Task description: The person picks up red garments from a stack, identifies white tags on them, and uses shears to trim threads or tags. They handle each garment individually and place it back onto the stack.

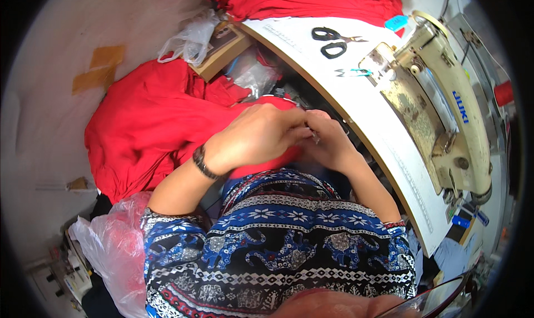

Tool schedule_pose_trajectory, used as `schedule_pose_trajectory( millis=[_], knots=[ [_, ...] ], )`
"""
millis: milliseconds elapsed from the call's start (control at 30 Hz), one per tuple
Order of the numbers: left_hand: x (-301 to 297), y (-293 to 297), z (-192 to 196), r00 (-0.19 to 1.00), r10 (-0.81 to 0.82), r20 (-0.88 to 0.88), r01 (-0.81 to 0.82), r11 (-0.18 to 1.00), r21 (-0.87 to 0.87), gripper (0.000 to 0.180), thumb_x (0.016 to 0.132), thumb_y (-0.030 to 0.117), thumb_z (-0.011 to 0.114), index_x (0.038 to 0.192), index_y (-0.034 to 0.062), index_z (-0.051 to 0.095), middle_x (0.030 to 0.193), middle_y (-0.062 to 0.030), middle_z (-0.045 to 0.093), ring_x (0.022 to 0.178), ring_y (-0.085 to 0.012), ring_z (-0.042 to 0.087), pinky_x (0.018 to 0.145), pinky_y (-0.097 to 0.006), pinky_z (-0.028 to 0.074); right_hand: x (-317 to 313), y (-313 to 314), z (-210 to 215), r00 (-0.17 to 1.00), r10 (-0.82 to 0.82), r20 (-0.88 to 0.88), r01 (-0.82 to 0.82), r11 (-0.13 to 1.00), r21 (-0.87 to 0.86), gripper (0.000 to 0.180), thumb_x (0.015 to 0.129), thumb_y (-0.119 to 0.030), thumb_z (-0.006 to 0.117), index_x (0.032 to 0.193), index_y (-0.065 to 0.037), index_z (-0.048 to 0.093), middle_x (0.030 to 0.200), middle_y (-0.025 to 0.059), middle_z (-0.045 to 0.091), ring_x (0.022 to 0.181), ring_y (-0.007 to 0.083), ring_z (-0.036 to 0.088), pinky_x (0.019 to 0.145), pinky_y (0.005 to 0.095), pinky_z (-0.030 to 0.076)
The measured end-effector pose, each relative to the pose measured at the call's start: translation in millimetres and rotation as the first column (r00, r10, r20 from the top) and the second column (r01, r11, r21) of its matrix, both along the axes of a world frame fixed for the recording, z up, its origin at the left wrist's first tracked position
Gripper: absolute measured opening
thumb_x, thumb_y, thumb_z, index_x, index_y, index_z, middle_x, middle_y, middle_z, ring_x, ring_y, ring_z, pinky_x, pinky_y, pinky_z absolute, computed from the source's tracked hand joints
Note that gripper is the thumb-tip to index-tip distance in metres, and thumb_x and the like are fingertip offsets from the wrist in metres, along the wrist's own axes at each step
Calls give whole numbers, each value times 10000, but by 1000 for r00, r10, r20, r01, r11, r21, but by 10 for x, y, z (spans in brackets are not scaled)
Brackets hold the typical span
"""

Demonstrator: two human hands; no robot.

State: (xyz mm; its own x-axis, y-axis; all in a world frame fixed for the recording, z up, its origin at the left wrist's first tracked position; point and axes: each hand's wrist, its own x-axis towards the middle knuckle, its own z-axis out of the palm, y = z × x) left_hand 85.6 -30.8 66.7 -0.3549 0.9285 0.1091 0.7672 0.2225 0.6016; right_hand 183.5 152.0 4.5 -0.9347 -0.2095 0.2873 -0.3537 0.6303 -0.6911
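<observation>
My left hand (258, 133) and my right hand (334, 143) meet over my lap, close to the table's front edge. Both sets of fingers are drawn together in a pinch. A small pale bit shows between the fingertips, too small and blurred to name. Red cloth (147, 118) runs under and behind the left hand, spreading to the left in a big loose heap. Part of it lies below both hands; whether the fingers grip it is hidden.
A cream sewing machine (450, 107) stands on the white table (397, 151) at right. Black-handled scissors (334, 41) and small blue thread snips (354, 72) lie there. More red cloth (311, 0) is piled at the back. A cardboard box (222, 54) sits left of the table.
</observation>
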Motion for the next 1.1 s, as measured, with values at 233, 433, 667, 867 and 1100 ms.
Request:
schedule_pose_trajectory(
  millis=[233,433,667,867,1100],
  knots=[
    [-433,-358,-1216,971,-144,189,193,943,-272,258,829,249,702,880,10,620,680,-160,581,601,-300,562,560,-380,422,374,432,-1149,827,-442,349,553,753,-357,253,824,-62,648,1077,-40,648,935,167,666,849,337,650,773,351,510],
    [-237,-463,-1178,858,209,468,-107,966,-235,167,842,165,685,903,10,668,667,-79,550,636,-147,488,569,-300,406,280,102,-817,942,-273,197,294,951,-90,402,801,-127,683,1188,-71,588,1206,137,578,1045,311,585,847,351,481],
    [-31,-287,-895,986,161,39,-163,986,27,166,804,198,693,823,32,687,713,-128,630,623,-277,581,547,-360,387,-90,-165,-722,991,-26,-132,31,999,35,278,792,-162,707,1056,-102,650,1000,95,630,885,266,606,819,380,449],
    [-67,-420,-411,978,57,202,-49,998,-44,195,819,209,699,783,22,658,588,-93,556,469,-223,498,481,-330,366,184,96,-429,964,-226,137,264,831,-490,125,797,-35,712,916,-49,678,816,41,603,750,155,564,682,274,441],
    [98,-177,-895,865,319,388,-332,943,-34,127,813,106,709,853,-2,655,688,-90,608,612,-74,512,567,-250,419,303,-49,-859,934,-199,296,317,842,-435,174,852,-113,696,1003,-27,676,845,71,659,758,123,595,689,281,470]
  ],
)
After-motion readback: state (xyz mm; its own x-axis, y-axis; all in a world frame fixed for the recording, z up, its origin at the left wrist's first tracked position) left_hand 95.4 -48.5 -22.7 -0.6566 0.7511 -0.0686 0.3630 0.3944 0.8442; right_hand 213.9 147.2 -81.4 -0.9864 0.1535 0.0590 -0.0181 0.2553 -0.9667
